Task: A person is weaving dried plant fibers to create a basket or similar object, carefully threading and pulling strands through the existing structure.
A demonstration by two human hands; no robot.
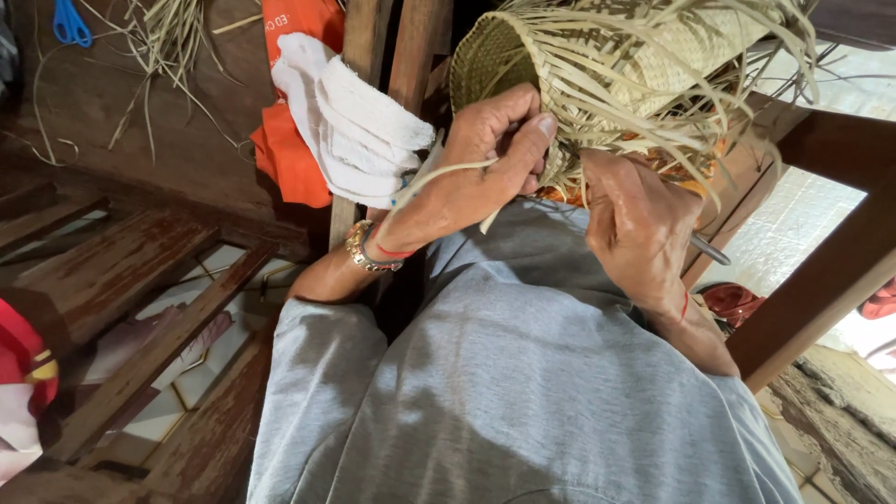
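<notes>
While the woven basket (597,65) lies on its side across the person's lap, its body appears closely plaited, whereas many loose straw strips (672,131) fan from its open end, untrimmed and not yet tucked in. Left hand (490,159): fingers curled, thumb pressed against the basket's rim, pinching a pale strip (439,173) that trails back over the wrist. Right hand (639,224): closed around a slim metal tool (711,250), whose tip projects past the palm; the working end is hidden beneath the strips. Judged from this view, the body is largely finished and the edge remains to be completed. Grey trousers (523,373) support the work. White folded cloth (359,131) rests over orange fabric (289,149) beside a wooden post (359,56); blue scissors (70,23) lie well apart on the wooden floor (187,140).
</notes>
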